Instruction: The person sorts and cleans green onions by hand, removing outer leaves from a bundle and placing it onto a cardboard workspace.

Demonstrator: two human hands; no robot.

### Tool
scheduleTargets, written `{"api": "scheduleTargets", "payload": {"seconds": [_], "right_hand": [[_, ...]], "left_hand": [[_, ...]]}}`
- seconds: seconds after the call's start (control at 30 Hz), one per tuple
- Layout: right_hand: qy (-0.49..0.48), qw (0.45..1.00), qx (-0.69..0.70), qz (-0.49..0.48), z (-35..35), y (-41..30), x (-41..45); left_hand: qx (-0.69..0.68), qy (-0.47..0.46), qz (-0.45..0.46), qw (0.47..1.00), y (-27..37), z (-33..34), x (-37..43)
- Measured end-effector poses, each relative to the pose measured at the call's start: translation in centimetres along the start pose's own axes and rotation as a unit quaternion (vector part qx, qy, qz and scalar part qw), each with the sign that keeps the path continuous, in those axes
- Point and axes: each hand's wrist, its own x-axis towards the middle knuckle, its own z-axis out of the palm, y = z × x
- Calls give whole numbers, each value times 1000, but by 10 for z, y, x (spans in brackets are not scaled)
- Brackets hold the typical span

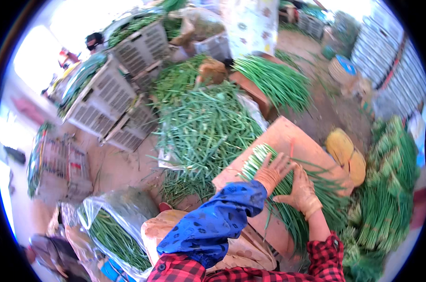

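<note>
My left hand, in a thin tan glove, lies spread on a bunch of long green stalks, close to their pale cut ends. My right hand, gloved alike, rests on the far side of the same bunch with thumb and fingers apart. The stalks lie across a reddish board, and their green leaves fan out over its right side. A thin red strip shows just beyond my fingertips. Neither hand is closed around the bunch.
A large heap of loose stalks lies beyond the board. Another bunch is farther off. Tied bundles are piled at right, by a yellow roll. Plastic crates stand at left, above an open plastic bag of greens. A person is at lower left.
</note>
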Motion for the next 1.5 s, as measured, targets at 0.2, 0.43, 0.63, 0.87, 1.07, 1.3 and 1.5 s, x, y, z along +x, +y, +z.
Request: {"api": "scheduleTargets", "payload": {"seconds": [0.2, 0.43, 0.63, 0.87, 1.07, 1.3, 1.5], "right_hand": [[13, 998, 15, -63, -20, 25, 6], [2, 944, 124, -305, -48, -74, -15], [-162, 848, 428, -269, 79, -181, -47], [-271, 651, 14, -709, 214, -281, -119], [-233, 577, -86, -778, 267, -325, -151], [-220, 633, -73, -739, 304, -306, -121], [-264, 660, -29, -702, 326, -326, -92]], "left_hand": [[-94, 71, -34, 992, 4, -53, -98], [-255, 215, -410, 849, 16, 9, -368], [-267, 241, -554, 751, 83, 42, -467], [-471, 522, -596, 389, 72, 57, -532], [-334, 461, -697, 437, -25, 62, -619], [-54, 312, -783, 535, -204, 69, -611], [94, 252, -814, 514, -311, 137, -643]]}}
